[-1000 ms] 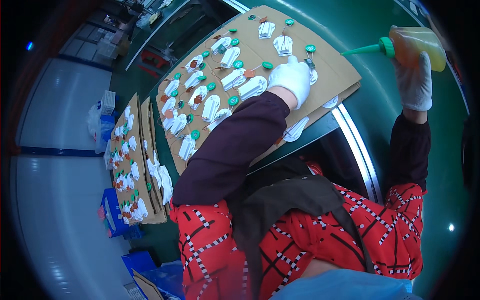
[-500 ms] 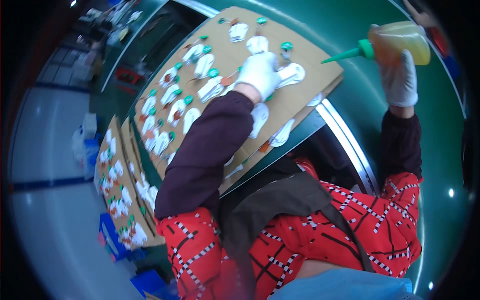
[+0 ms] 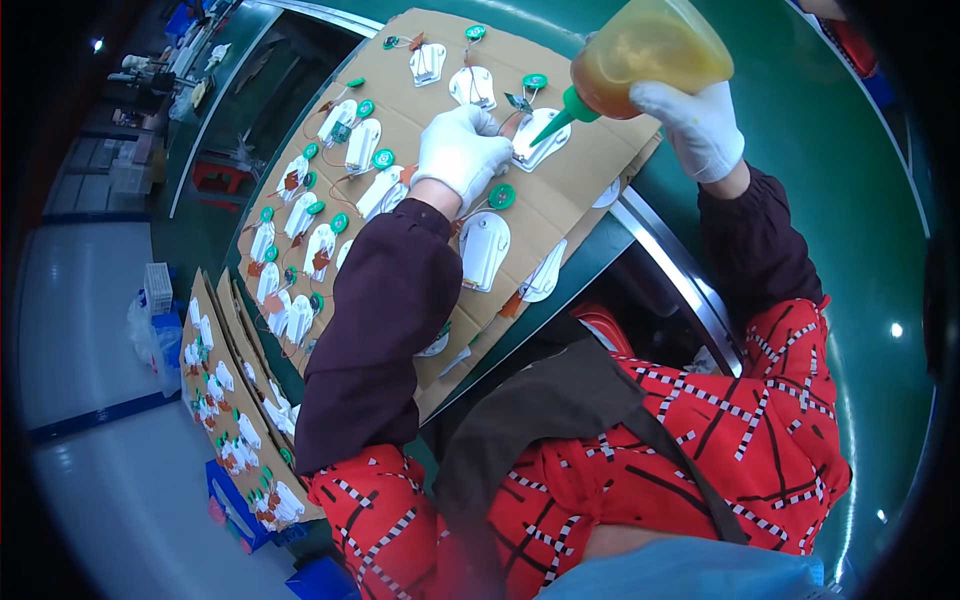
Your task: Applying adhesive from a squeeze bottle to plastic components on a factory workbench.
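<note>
In my white-gloved right hand is a squeeze bottle of amber liquid, tilted with its green nozzle pointing down to the left. The nozzle's tip is at a white plastic housing on the cardboard sheet; whether it touches is unclear. My left hand, also gloved, is closed beside that housing, its fingertips by a small orange-brown piece. What the fingers hold is hidden. Above the housing lie a green disc and a small circuit board. Another white housing lies below my left hand.
Several more white housings with green discs and thin wires cover the sheet, such as the housing at the far side. The sheet rests on a green table with a metal edge. More loaded cardboard stands at lower left.
My right hand has brought the bottle leftward, its nozzle now down at the white housing. My left hand has shifted left, uncovering the housing below it. The whole view has shifted slightly.
</note>
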Motion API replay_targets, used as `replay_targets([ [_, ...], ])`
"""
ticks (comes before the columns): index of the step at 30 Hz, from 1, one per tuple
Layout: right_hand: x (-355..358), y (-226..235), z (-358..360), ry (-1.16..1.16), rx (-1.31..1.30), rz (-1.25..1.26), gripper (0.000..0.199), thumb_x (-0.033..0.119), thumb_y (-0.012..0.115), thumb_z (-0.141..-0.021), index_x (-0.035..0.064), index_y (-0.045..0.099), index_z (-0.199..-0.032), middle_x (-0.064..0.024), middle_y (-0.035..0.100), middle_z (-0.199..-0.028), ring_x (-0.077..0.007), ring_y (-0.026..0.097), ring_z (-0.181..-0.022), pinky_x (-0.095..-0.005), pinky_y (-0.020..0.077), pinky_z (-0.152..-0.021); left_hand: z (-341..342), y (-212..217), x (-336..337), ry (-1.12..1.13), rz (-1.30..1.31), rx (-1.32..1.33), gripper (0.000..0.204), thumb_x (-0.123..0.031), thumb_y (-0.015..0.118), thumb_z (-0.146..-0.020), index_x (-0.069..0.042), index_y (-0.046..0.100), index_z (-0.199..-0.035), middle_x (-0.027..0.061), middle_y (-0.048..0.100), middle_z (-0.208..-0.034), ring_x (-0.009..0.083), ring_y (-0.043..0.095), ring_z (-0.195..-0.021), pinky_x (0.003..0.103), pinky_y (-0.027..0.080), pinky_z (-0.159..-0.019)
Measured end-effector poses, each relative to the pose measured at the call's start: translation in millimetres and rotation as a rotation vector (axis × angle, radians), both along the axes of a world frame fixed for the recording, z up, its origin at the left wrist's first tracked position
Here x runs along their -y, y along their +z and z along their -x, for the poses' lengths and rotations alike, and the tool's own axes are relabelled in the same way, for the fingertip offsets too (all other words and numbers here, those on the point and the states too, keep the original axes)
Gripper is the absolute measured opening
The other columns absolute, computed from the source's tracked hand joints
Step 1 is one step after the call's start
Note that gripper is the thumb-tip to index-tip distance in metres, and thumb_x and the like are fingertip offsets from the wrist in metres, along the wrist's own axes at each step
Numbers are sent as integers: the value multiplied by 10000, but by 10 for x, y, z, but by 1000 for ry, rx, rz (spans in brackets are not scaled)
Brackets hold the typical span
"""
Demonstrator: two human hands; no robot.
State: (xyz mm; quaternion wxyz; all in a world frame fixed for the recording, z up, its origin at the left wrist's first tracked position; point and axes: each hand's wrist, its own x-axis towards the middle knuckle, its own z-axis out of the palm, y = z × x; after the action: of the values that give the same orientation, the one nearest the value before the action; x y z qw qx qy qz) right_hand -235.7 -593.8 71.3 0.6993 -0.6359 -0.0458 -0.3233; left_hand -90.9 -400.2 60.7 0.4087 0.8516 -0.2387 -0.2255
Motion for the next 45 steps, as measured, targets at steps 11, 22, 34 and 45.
replay_targets([
  [11, -131, -156, -9, 16, -212, 4, 529, 60, 739, -713, 44, 487, -1177, -64, 577, -1070, -174, 564, -964, -304, 481, -818, -16, -4, -65, 11, 152, -178, 123, 10, 618, -699, 43, 587, -813, 86, 621, -694, 133, 625, -611, 241, 509, -568],
  [22, -215, -352, 21, 50, -138, 23, 610, 52, 755, -682, 71, 461, -1216, -102, 540, -1169, -224, 525, -1070, -350, 456, -895, -20, 5, -51, -18, 69, -137, 112, 5, 615, -728, 25, 584, -834, 85, 623, -733, 141, 631, -650, 245, 521, -602],
  [34, -172, -463, 85, 154, 15, 63, 652, 79, 768, -671, 96, 438, -1233, -124, 494, -1238, -263, 466, -1158, -385, 408, -954, -30, -73, -67, 4, 65, -39, 135, -60, 653, -656, 11, 627, -768, 92, 640, -656, 128, 622, -588, 253, 494, -569],
  [45, -177, -451, 217, 126, -74, 28, 621, 146, 747, -711, 66, 425, -1235, -137, 494, -1233, -265, 481, -1140, -384, 421, -932, -90, -141, -59, -16, 13, 37, 165, -105, 675, -630, -15, 648, -766, 93, 646, -667, 152, 624, -603, 273, 493, -598],
])
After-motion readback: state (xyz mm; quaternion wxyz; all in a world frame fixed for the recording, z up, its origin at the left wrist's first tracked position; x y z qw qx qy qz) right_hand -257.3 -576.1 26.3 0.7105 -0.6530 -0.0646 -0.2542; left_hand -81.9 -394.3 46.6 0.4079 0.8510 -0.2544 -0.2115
